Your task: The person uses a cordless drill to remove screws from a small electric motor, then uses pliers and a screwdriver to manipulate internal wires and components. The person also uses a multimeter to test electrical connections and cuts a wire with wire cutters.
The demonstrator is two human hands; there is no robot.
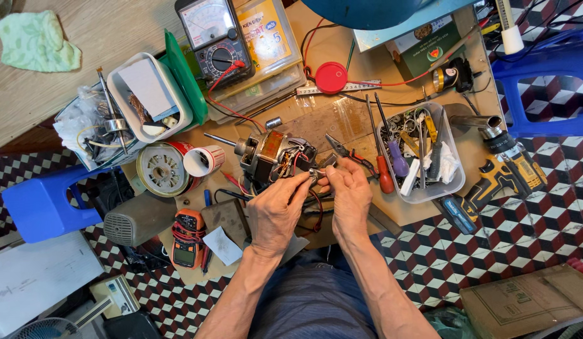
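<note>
Both hands meet just in front of the person's lap over the near edge of the low table (341, 69). The left hand (275, 210) has its fingers (299, 182) pinched on a small metal piece with wires (314, 174) coming off the electric motor (272, 157), and the right hand (349, 194) is clenched on the same bit from the other side, fingertips nearly touching the left ones. The motor sits on the table just beyond the hands, shaft pointing left, copper winding showing. To do this fine work well, I would judge it best to keep both wrists braced, hold the wire ends close to the joint, and avoid tugging the thin red leads that loop under the hands

Needle-nose pliers (345, 150) lie just past the right hand. To the right, a clear plastic tub (454, 182) holds screwdrivers, a purple-handled driver, small pliers, white rag and loose metal parts; a red-handled screwdriver (384, 176) rests against its left wall. A yellow cordless drill (505, 172) lies beside the tub

To the left stands a small paper cup (203, 160) on its side, its inside not clear, next to a round fan part (162, 169). An orange meter (188, 238) lies nearer the floor. Farther left, a white tray (125, 107) carries a card and small bits, and a clear bin (75, 135) holds bags and wire. At the far side stand a black dial meter (213, 37) and a red lid (331, 78)
</note>
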